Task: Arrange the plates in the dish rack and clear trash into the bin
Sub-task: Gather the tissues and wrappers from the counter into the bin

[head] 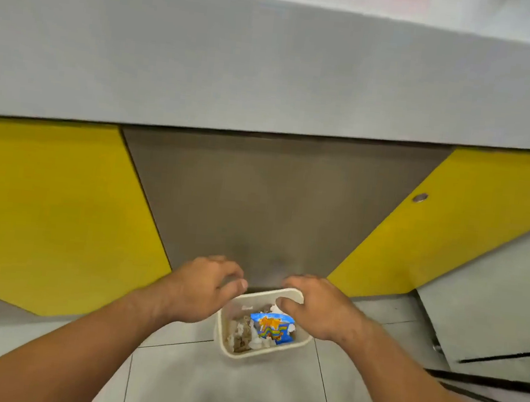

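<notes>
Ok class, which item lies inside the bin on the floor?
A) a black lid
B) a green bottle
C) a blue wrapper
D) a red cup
C: a blue wrapper with orange print lies inside the beige bin.

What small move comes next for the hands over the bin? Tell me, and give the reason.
Probably draw both hands up toward the counter. The left hand and right hand hover over the bin with loosely curled fingers and seem to hold nothing, while the blue wrapper and crumpled paper already lie inside.
</notes>
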